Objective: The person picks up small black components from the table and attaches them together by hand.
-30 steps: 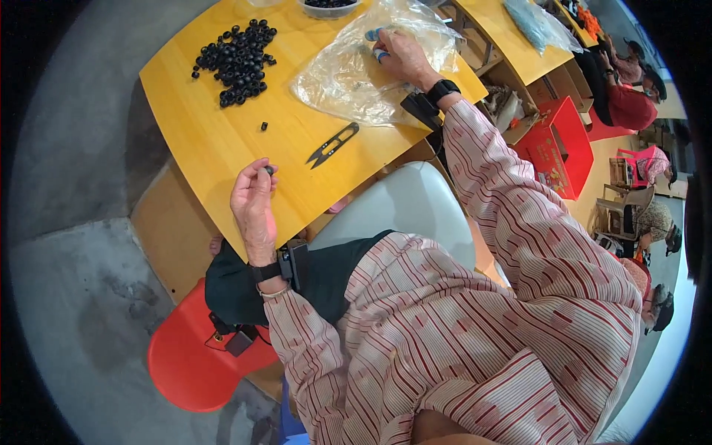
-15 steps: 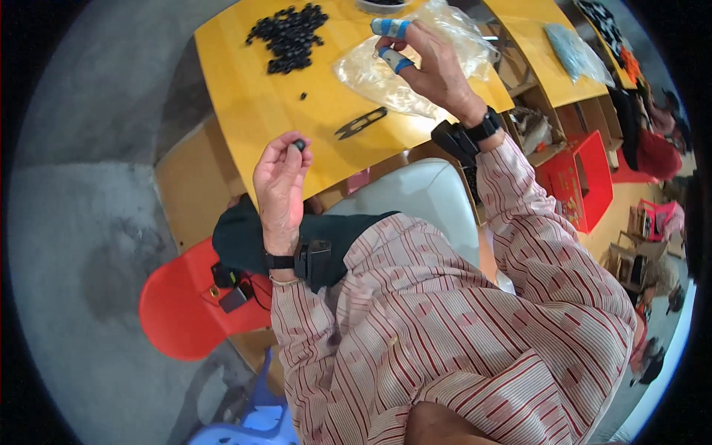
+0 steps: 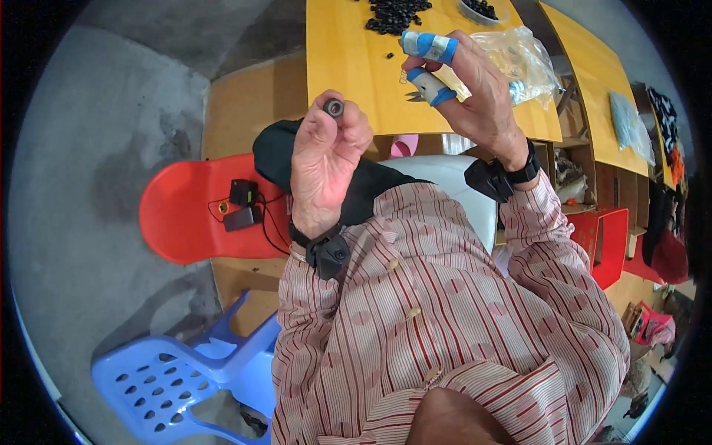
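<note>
My left hand (image 3: 324, 167) is closed, pinching a small round black part (image 3: 334, 108) between thumb and fingers. The part's open, hollow end faces up toward me. To its right, my right hand (image 3: 482, 96) is raised over the table edge, its thumb and index finger wrapped in blue and whitish tape. Pinched at those taped tips is a small thin metal coil (image 3: 403, 76), seen only in part. The two hands are apart. Dark thread snips (image 3: 414, 96) lie on the yellow table (image 3: 345, 81), mostly hidden behind the right hand. One loose black part (image 3: 389, 55) rests nearby.
A pile of black parts (image 3: 397, 15) and a clear bowl (image 3: 486, 16) of them stand at the far side. A clear plastic bag (image 3: 523, 52) lies right of them. A red chair (image 3: 174, 211) with small black devices and a blue chair (image 3: 159, 382) are at left.
My left hand has come up closer and turned, so the black part's hollow end now shows. The right hand stays raised with its pinch. The whole view has shifted, putting the table farther up.
</note>
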The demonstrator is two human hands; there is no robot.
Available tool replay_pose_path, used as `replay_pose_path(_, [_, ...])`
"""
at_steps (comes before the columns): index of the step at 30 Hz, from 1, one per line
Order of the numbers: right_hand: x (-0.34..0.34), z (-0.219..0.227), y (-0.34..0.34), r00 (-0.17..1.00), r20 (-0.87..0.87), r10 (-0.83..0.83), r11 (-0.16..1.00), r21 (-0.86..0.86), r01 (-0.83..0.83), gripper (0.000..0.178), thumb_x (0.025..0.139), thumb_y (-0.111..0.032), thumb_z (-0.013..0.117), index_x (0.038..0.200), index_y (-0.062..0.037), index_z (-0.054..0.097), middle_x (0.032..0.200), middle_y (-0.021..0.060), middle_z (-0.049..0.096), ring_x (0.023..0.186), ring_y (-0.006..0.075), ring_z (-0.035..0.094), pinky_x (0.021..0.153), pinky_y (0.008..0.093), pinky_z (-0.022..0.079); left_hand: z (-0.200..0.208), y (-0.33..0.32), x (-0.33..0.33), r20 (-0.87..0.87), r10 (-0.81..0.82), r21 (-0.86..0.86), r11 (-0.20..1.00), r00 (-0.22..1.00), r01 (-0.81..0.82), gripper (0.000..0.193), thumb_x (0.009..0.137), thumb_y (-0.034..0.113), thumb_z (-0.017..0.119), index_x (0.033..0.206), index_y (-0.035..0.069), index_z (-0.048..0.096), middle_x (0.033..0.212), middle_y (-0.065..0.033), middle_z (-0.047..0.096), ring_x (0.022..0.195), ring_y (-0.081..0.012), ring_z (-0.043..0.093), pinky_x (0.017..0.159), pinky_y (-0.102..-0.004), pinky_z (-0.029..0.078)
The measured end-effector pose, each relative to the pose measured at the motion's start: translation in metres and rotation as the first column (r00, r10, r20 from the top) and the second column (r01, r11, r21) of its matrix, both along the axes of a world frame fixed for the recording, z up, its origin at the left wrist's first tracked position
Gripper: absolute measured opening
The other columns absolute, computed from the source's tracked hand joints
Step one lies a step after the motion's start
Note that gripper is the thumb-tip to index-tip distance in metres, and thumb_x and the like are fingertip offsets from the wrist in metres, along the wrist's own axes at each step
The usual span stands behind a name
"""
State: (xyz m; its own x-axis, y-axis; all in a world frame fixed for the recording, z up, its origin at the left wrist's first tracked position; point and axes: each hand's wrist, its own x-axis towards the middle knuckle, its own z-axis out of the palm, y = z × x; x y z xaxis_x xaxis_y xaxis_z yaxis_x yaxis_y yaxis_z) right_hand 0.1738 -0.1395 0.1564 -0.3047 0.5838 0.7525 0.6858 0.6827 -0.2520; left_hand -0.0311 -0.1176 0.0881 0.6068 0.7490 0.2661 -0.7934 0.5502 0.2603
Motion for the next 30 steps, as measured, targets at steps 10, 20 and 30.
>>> replay_pose_path(10, [-0.009, -0.003, -0.010, 0.997, 0.071, 0.020, 1.000, 0.014, -0.021, 0.048, 0.068, 0.007, 0.067, 0.114, -0.0017, 0.057, 0.089, 0.0053, 0.065, 0.076, 0.0184, 0.059, 0.065, 0.0278, 0.050, 0.005, -0.021, -0.004, -0.325, 0.220, 0.115, 0.975, 0.920, -0.192, 0.032, 0.088, 0.013, 0.060, 0.114, -0.002, 0.051, 0.093, -0.0122, 0.061, 0.080, -0.0165, 0.060, 0.074, -0.0259, 0.048])
replay_pose_path(20, [-0.015, -0.008, -0.015, 0.999, 0.027, 0.033, 0.999, 0.001, -0.033, 0.041, 0.068, 0.002, 0.068, 0.106, -0.0048, 0.056, 0.086, 0.0028, 0.064, 0.075, 0.0235, 0.057, 0.066, 0.0321, 0.046, 0.015, -0.035, 0.000, -0.549, 0.601, 0.534, 0.787, 0.580, -0.310, 0.029, 0.083, -0.001, 0.061, 0.112, -0.006, 0.057, 0.094, -0.0087, 0.061, 0.085, -0.0127, 0.059, 0.078, -0.0232, 0.047])
replay_pose_path(30, [-0.015, -0.018, -0.021, 0.999, 0.028, 0.036, 0.998, -0.046, -0.034, 0.044, 0.066, 0.003, 0.068, 0.108, -0.0046, 0.057, 0.085, 0.0031, 0.063, 0.074, 0.0221, 0.056, 0.063, 0.0327, 0.045, 0.004, -0.038, 0.003, -0.518, 0.632, 0.538, 0.765, 0.577, -0.355, 0.024, 0.080, -0.006, 0.064, 0.102, -0.005, 0.058, 0.089, -0.0046, 0.057, 0.079, -0.0081, 0.053, 0.074, -0.0198, 0.045])
